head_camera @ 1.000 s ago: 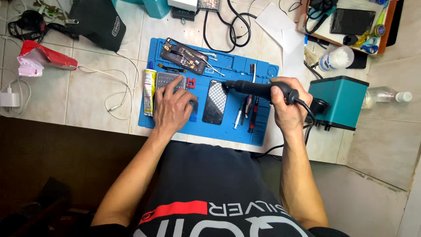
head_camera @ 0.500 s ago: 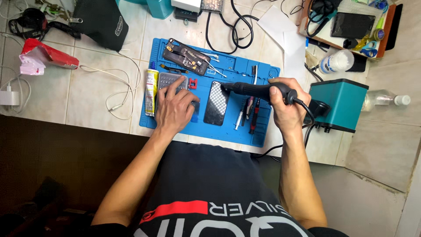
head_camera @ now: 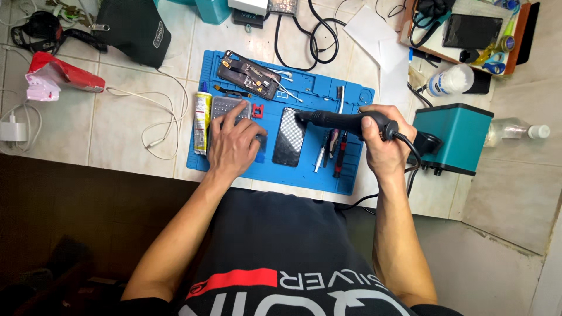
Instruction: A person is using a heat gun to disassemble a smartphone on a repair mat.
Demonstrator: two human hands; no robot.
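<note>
My right hand (head_camera: 380, 140) grips a black hot-air wand (head_camera: 339, 121) whose nozzle points left over the top of a dark phone (head_camera: 290, 136) lying on a blue work mat (head_camera: 293, 169). My left hand (head_camera: 234, 143) rests flat on the mat, fingers spread over a grey box of screwdriver bits (head_camera: 228, 108). An opened phone body (head_camera: 249, 75) lies at the mat's far edge. Pens and tweezers (head_camera: 331, 146) sit between the phone and my right hand.
A teal hot-air station (head_camera: 456, 137) stands right of the mat, its cord running to the wand. A glue tube (head_camera: 202, 123) lies along the mat's left edge. White cable (head_camera: 152, 117), a red pouch (head_camera: 61, 73), a black bag (head_camera: 132, 26) and a clear bottle (head_camera: 515, 131) lie around.
The wand has shifted slightly left, its nozzle now over the phone's top. My left hand stays on the mat by the bit box.
</note>
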